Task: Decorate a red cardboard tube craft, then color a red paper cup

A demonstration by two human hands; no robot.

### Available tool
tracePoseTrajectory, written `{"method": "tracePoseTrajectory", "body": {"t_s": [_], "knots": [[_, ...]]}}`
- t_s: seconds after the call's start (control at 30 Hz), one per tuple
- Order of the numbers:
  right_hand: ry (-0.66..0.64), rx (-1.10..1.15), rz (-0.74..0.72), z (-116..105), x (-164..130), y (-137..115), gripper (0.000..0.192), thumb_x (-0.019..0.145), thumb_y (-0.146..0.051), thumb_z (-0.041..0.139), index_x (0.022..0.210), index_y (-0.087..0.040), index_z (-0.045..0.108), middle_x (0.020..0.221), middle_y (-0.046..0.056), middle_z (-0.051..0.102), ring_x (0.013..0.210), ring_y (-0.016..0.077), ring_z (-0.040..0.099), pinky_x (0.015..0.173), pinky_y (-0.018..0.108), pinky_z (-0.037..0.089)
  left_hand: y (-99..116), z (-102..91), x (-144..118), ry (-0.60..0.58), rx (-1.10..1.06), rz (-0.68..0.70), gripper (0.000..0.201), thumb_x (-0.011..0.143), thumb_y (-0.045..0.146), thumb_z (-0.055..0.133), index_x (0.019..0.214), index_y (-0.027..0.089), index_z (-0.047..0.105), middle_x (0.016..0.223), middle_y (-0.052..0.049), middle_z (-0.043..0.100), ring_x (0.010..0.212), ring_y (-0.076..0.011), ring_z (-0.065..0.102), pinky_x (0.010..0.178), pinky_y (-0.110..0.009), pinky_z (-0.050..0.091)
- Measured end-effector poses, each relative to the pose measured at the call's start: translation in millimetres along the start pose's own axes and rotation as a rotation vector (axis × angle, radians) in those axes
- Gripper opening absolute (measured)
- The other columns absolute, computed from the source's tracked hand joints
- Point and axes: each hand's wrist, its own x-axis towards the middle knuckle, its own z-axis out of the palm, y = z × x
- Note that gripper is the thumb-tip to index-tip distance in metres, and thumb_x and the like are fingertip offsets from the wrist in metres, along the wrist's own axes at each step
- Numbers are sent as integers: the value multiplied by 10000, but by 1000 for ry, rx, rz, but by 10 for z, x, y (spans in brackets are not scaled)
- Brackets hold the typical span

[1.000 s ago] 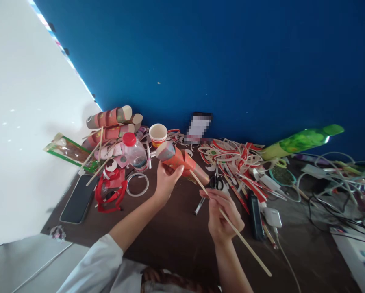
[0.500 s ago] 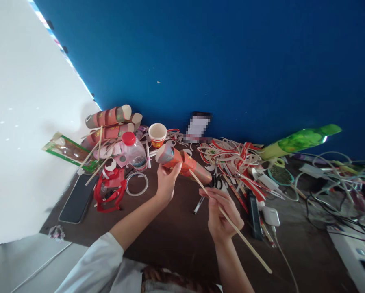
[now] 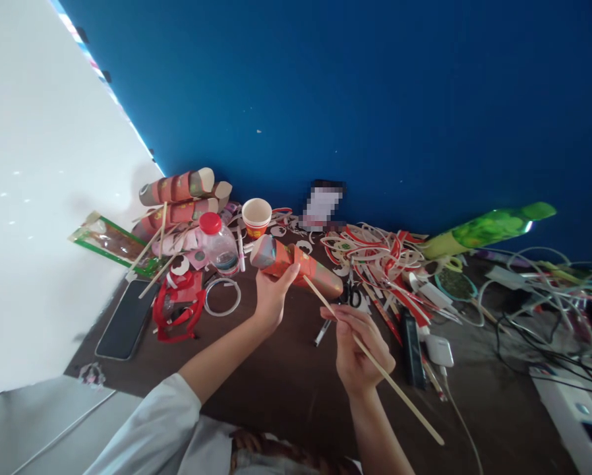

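Observation:
My left hand is closed around the left part of a red and grey paper tube, its thumb lying on top. The tube slants down to the right above the table. A long thin wooden stick is pinched in my right hand. Its upper tip meets the near side of the tube around the middle; whether it has gone in I cannot tell. The stick's other end points toward the table's lower right. Behind the right hand lie black scissors and a pen.
On the left are similar paper tubes, a red-capped bottle, a phone and a red plastic frame. A paper cup stands behind the tube. Red-white strips and tangled cables fill the right side.
The stick and my right hand have shifted very slightly left, its tip staying against the tube. My left hand keeps its hold on the tube.

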Motion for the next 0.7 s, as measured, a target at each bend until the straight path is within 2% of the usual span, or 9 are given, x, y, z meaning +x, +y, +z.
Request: {"method": "tracePoseTrajectory", "body": {"t_s": [0.1, 0.2, 0.3, 0.47, 0.7], "knots": [[51, 76, 149, 16, -16, -15, 154, 896, -178, 561, 948, -213, 702, 917, 58, 741, 769, 200, 724, 675, 382, 632, 23, 6, -14, 26, 72, 21, 364, 645, 306, 815, 936, 124, 695, 923, -89, 746, 893, -237, 706, 921, -403, 516], [88, 157, 322, 39, -8, -39, 155, 895, -249, 585, 935, -183, 719, 880, 67, 735, 739, 198, 725, 657, 361, 631, 52, 21, -26, 40, 99, 31, 359, 640, 294, 819, 923, 115, 690, 905, -90, 751, 890, -243, 711, 915, -408, 523], [178, 285, 448, 80, 32, -46, 168, 877, -289, 622, 886, -160, 730, 824, 61, 744, 690, 193, 732, 639, 350, 636, 59, 25, -30, 31, 110, 43, 361, 631, 281, 822, 917, 110, 685, 902, -90, 752, 889, -244, 712, 903, -402, 533], [339, 472, 579, 135, 131, -42, 155, 800, -320, 719, 772, -168, 740, 694, 33, 754, 618, 186, 741, 605, 318, 641, 53, 13, -37, 17, 120, 58, 279, 628, 257, 819, 834, 125, 685, 815, -62, 741, 807, -225, 712, 859, -390, 555], [345, 573, 748, 105, 194, -20, 150, 747, -296, 770, 687, -162, 737, 671, 39, 761, 633, 174, 747, 644, 284, 641, 112, 50, -63, 22, 70, 86, 347, 550, 242, 861, 839, 155, 691, 888, -67, 754, 917, -271, 710, 887, -406, 565]]}}
